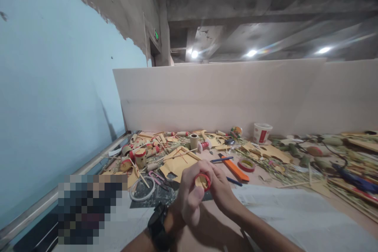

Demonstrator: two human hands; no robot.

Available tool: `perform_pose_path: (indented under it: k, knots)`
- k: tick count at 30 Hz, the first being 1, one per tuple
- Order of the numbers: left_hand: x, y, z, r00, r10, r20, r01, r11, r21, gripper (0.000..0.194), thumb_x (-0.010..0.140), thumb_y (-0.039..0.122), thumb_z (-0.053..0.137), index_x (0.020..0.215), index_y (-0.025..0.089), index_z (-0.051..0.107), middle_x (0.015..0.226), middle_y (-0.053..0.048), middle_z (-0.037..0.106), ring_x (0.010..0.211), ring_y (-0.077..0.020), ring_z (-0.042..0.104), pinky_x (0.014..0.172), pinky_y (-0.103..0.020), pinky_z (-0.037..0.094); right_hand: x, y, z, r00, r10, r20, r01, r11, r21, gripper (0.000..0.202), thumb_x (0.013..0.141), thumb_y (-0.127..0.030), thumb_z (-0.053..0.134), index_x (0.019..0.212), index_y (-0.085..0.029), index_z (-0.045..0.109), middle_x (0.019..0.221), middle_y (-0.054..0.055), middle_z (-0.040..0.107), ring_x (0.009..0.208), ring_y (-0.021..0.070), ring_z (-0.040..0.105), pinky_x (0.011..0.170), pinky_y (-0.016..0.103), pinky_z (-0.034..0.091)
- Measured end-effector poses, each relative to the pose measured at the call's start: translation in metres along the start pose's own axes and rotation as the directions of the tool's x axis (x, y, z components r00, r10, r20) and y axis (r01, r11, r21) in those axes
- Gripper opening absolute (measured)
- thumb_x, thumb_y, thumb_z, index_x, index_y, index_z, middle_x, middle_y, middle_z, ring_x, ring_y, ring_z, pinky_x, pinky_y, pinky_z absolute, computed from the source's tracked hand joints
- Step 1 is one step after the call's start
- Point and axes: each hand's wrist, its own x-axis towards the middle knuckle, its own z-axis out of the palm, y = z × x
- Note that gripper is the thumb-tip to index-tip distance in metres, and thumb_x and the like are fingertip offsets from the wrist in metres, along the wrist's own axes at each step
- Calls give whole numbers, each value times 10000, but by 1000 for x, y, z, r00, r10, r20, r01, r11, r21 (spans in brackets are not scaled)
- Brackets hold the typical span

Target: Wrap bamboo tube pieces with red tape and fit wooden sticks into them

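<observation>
In front of me, my left hand wraps round a short cylinder. Its end faces me, showing a red rim and a pale yellow disc set inside. The left thumb presses near that rim. My right hand closes on the same piece from the right, its fingers partly hidden behind the left hand. Just left of the hands lie a white ring, pink-handled scissors and a dark cutting mat. An orange utility knife and a red-edged tape roll rest beyond the right hand.
Yellow cardboard with cut-outs covers the middle. Further off stand a bare tube, a red thread spool and a paper cup. Red-trimmed cylinders heap at left. A blue glue gun lies right. A white partition closes the back.
</observation>
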Motion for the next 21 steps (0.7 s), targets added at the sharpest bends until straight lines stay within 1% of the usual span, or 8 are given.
perform_pose_path:
  k: [2,4,6,9,13,16,19,21]
  knots:
    - [0,1,-1,1000,-11,-11,11,1000,-1,421,892,585,396,774,202,524,697,-33,495,659,-190,447,685,-348,411,0,-2,0,1000,17,-14,-17,1000,2,460,827,-642,597,684,-206,576,684,1,561,672,171,493,663,285,474]
    - [-1,1,0,999,-35,-41,35,999,-6,422,896,583,395,771,202,526,704,-37,499,671,-192,446,687,-346,413,0,-3,-1,999,44,-28,-44,999,-9,455,844,-632,580,679,-208,568,676,0,552,666,171,484,642,277,454]
    - [-1,2,1,997,-61,-45,61,998,-11,408,902,565,400,765,201,523,713,-37,503,681,-189,447,691,-340,415,1,-3,-2,998,49,-51,-50,999,-18,413,859,-610,575,762,-209,601,755,13,586,726,182,518,672,274,458]
    - [0,5,4,996,-86,10,86,996,-12,377,907,527,419,743,200,509,688,-22,487,652,-171,430,677,-325,407,2,-5,-4,997,-2,-78,1,1000,-9,338,883,-555,584,957,-226,606,914,18,585,832,178,541,750,257,468]
    - [1,6,7,995,-101,26,102,994,-44,375,904,516,416,715,198,483,632,-1,445,592,-149,386,634,-313,376,2,-8,-5,997,-48,-67,49,999,3,283,912,-510,567,1025,-251,576,976,13,558,890,167,538,812,246,472]
    - [1,5,7,997,-73,-19,72,995,-75,374,884,513,425,686,198,463,603,3,422,566,-141,361,600,-308,348,-1,-8,-4,999,-43,-27,42,999,-35,291,933,-510,540,1070,-257,585,1029,25,580,968,180,547,893,262,466]
    - [1,2,5,991,-33,-129,19,994,-110,354,867,492,423,664,202,441,595,0,419,562,-144,359,596,-319,345,-5,-4,-3,999,-18,33,21,996,-87,342,939,-542,508,1113,-259,590,1096,42,604,1060,202,546,950,288,457]
    - [2,0,2,987,-40,-156,29,997,-69,346,871,488,397,675,205,434,612,-7,431,577,-152,376,603,-327,349,-8,3,-4,999,8,49,-1,991,-135,376,937,-568,479,1097,-250,602,1114,57,613,1120,227,529,973,320,452]
